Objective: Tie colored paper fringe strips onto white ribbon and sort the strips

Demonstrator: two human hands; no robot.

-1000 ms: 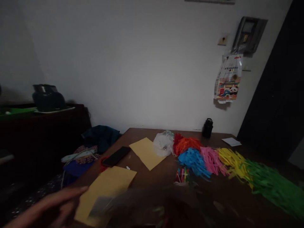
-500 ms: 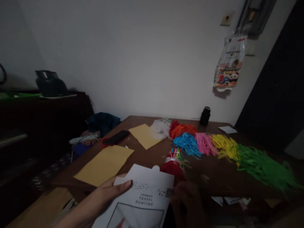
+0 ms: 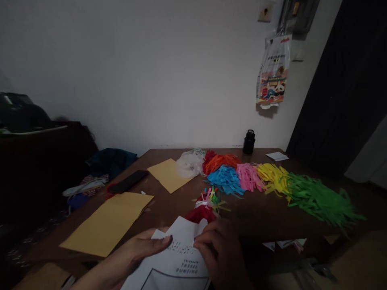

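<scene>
A white package point(image 3: 169, 268) printed "Tassel Bunting", with a rounded tab at its top, is tilted over the table's near edge. My left hand point(image 3: 142, 251) is closed on its left side, thumb on the front face. At its upper right edge, my right hand point(image 3: 219, 253) pinches the paper beside the tab with bent fingers; part of this hand lies in shadow. Just beyond the package is a red tassel bundle point(image 3: 201, 212) bound with a white tie, colourful strips sticking out of its top. The package's lower end runs out of view.
Blue point(image 3: 226, 180), orange, pink, yellow and green point(image 3: 320, 197) tassels lie across the table. Yellow-brown paper sheets point(image 3: 107, 225), a clear plastic bag point(image 3: 190, 163) and a dark phone-like slab point(image 3: 128, 182) are leftward. A black bottle point(image 3: 249, 141) stands at the back.
The view has shifted rightward. My right hand has moved up from the package's right side to its top edge, by the tab. My left hand keeps its hold.
</scene>
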